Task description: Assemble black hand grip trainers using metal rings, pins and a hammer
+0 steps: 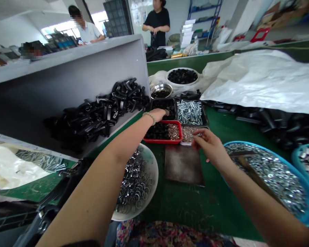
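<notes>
Ring basin (pixel 156 175): nearest, on the green worktop (pixel 177 209).
Plate (pixel 184 164): flat, just right of the basin.
Right hand (pixel 207 140): thumb and forefinger nearly together, at the fine metal bits (pixel 186 133).
Left hand (pixel 158 115): fingers bent down at the black parts (pixel 162 104), just beyond the red tray (pixel 162 141); tips unclear, so whether either hand holds anything, I cannot tell.
Screws (pixel 189 112): in a dark tray (pixel 205 118) right of those parts.
</notes>
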Demonstrator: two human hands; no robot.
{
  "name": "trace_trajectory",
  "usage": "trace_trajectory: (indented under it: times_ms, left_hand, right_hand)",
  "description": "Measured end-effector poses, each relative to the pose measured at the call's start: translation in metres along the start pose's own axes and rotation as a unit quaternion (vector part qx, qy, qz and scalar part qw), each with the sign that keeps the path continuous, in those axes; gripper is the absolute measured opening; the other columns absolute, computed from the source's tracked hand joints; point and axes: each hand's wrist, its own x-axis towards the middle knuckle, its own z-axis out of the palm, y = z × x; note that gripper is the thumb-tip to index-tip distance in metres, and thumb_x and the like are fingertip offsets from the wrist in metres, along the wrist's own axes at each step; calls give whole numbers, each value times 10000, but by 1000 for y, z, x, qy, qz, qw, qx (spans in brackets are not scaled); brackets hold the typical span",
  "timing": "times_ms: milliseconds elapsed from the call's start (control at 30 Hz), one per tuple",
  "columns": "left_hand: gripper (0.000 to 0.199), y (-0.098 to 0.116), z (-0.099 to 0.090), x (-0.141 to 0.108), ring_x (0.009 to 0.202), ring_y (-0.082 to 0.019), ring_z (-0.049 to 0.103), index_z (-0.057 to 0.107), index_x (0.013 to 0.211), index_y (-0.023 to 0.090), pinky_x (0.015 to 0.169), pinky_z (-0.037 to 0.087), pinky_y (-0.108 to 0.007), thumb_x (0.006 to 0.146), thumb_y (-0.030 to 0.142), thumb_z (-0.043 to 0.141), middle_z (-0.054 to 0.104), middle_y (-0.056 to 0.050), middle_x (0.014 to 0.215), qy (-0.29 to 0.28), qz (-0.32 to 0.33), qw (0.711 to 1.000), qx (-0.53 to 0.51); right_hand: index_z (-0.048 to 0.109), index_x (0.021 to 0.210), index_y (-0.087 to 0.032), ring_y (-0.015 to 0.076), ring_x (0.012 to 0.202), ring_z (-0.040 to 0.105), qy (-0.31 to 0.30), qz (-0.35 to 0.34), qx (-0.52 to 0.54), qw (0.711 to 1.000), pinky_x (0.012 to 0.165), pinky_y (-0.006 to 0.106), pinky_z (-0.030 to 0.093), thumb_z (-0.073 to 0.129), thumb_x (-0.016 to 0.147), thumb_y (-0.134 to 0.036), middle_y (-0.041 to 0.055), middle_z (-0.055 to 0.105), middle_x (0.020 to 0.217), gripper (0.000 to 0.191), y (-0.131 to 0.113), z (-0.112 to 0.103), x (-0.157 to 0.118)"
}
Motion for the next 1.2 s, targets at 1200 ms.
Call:
trace_trajectory:
  times_ms: [1200]
  left_hand:
    - [265, 122, 125, -249, 764, -139, 676, 701, 986, 157, 850, 521, -324, 733, 234, 720, 723, -60, 896, 3, -190, 657, -729]
  right_hand:
    - [477, 724, -225, 95, 394, 398, -28, 54, 166, 984, 385, 220, 353, 576, 834, -540, -71, 406, 503, 348, 51, 45, -120]
